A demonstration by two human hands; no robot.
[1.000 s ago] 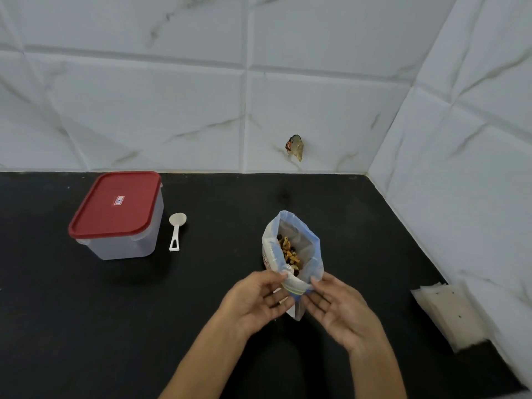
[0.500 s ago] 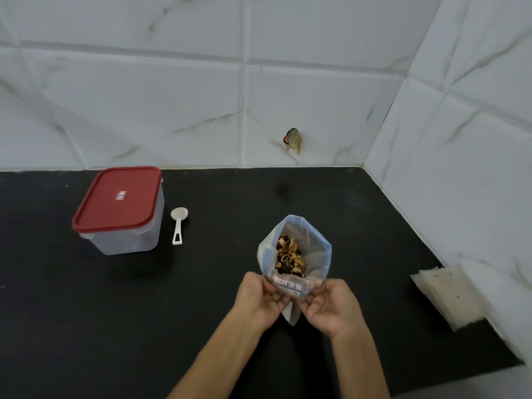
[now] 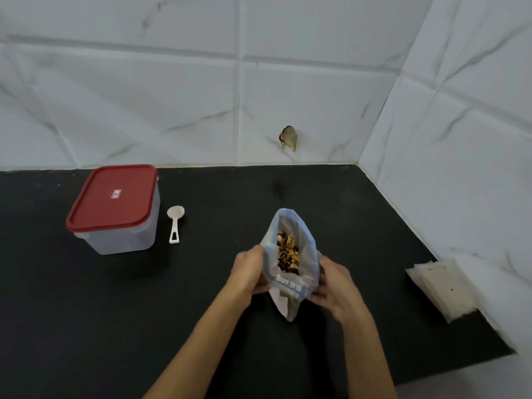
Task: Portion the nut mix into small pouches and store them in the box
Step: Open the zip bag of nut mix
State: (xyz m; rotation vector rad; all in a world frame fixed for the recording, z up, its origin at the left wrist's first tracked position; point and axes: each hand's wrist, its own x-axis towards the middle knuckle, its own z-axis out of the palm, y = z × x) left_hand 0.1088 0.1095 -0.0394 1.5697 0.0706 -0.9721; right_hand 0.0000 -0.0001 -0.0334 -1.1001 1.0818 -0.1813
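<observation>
A clear zip bag [image 3: 305, 234] with a blue rim stands open in the middle of the black counter, and the nut mix [image 3: 288, 252] shows inside it. My left hand [image 3: 250, 272] grips the bag's left side. My right hand [image 3: 334, 285] grips its right side, so the mouth is spread wide. A clear plastic box with a red lid [image 3: 113, 207] stands shut at the left. Beside it lies a small white scoop [image 3: 175, 223]. A stack of small translucent pouches [image 3: 442, 287] lies at the right, by the wall.
White marble-look tiled walls meet in a corner at the back right. A small scrap [image 3: 288, 138] sticks to the back wall tile. The black counter [image 3: 86, 312] runs out to the left and ends at a front edge at the lower right.
My hands have moved from the bag's near rim to its two sides, and the mouth has opened wider. The view has shifted a little.
</observation>
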